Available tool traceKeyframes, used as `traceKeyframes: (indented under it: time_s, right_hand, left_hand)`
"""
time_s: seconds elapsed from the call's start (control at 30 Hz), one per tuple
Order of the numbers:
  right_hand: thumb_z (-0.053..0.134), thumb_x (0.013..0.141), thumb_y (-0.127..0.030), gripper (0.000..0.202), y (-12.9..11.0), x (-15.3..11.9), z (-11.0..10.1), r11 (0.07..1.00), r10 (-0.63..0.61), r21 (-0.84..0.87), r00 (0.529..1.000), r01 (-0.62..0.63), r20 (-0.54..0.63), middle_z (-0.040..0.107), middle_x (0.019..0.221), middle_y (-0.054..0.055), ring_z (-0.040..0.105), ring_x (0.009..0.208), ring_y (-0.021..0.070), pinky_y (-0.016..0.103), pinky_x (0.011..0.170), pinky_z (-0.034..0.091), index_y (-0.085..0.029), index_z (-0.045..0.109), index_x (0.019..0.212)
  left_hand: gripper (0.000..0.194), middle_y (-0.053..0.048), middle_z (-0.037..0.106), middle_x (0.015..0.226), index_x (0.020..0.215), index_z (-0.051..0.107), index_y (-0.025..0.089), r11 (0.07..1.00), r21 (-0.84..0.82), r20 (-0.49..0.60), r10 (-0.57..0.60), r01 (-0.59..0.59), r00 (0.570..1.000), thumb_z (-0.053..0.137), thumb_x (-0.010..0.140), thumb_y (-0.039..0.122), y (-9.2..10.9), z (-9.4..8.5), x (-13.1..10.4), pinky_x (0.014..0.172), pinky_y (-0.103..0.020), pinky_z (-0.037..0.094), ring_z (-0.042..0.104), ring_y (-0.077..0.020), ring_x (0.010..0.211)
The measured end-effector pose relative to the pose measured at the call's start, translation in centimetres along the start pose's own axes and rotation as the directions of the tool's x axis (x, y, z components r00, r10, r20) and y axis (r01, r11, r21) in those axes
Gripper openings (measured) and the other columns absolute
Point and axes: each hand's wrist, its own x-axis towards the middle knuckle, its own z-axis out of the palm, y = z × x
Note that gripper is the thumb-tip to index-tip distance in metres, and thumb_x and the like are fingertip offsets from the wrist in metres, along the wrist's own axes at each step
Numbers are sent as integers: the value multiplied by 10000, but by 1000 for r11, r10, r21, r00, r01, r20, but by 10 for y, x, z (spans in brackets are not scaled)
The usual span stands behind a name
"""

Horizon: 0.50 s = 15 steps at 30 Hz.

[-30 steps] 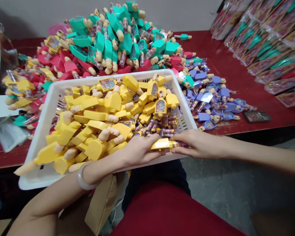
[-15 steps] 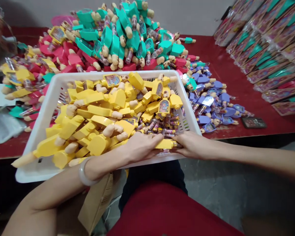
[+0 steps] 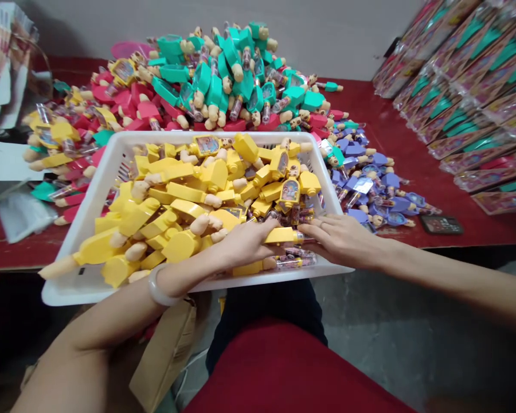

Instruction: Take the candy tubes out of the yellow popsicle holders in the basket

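Observation:
My left hand (image 3: 249, 244) is closed on a yellow plastic piece (image 3: 280, 235) above the near right part of a white basket (image 3: 75, 235). At the piece's right end, my right hand (image 3: 341, 238) pinches a small clear tube (image 3: 304, 237) that meets the yellow piece. Many yellow toy pieces (image 3: 183, 246) with beige ends fill the basket. Small clear tubes with purple and yellow parts (image 3: 294, 263) lie at its near right corner, below my hands. A pale bracelet circles my left wrist.
Teal pieces (image 3: 200, 77), red pieces (image 3: 126, 106) and purple pieces (image 3: 355, 149) are heaped behind and beside the basket on a red table (image 3: 413, 166). Packaged toys (image 3: 477, 109) stack at the right, near a dark phone (image 3: 441, 224). A cardboard flap (image 3: 163, 350) is below.
The view has shifted slightly. Both hands have risen a little with the yellow piece and tube, uncovering more tubes at the near right of the basket.

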Motion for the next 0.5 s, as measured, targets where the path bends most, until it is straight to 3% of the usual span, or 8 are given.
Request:
traceKeyframes:
  time_s: [0.1,0.17,0.23,0.3,0.37,0.43,0.5]
  right_hand:
    - [419,1004,-334,337,-5,-7,2,1000,-15,19,1000,16,-5,712,799,112,648,662,190,278,589,409,-71,610,1093]
    - [423,1001,-353,344,-7,-8,1,985,62,160,996,-71,60,715,828,111,644,650,179,266,572,396,-84,600,1124]
    - [429,996,-387,339,-8,-5,-2,903,157,376,974,-210,166,708,848,92,635,672,168,256,588,398,-121,609,1104]
    - [420,989,-453,370,-6,0,-4,721,218,596,932,-353,289,670,792,54,595,659,149,244,582,392,-145,624,997]
    - [423,964,-546,438,-4,2,-2,456,223,750,877,-479,425,563,658,1,494,559,113,228,507,343,-155,590,864]
    - [462,921,-619,471,-2,3,2,169,175,800,816,-576,551,419,562,-55,343,456,75,214,425,238,-174,518,777]
    - [521,884,-637,472,-1,2,8,-33,125,783,775,-621,619,341,529,-86,247,413,54,212,392,159,-190,468,743]
  left_hand:
    - [291,-52,668,1039,1102,559,236,997,61,-11,38,-37,999,580,890,435,2,2,-2,715,-248,417,635,-215,901]
    - [342,-75,665,1055,1168,555,232,983,178,-41,63,-55,997,578,895,438,2,4,-1,720,-257,423,634,-222,918]
    - [353,-83,669,999,1183,565,224,946,319,-76,95,-66,993,581,894,426,1,6,1,693,-262,423,634,-217,871]
    - [289,-71,667,925,1159,588,225,889,450,-132,163,-88,978,560,907,365,-2,8,3,667,-264,419,627,-199,811]
    - [229,-57,659,874,1127,607,232,830,546,-186,252,-113,950,523,919,279,-4,9,3,658,-265,420,619,-181,772]
    - [228,-51,654,854,1119,613,235,787,603,-210,311,-127,927,502,920,226,-4,9,3,660,-270,426,617,-174,757]
    - [234,-52,657,849,1130,608,234,775,621,-204,304,-117,931,507,919,224,-3,7,3,663,-277,435,622,-177,754]
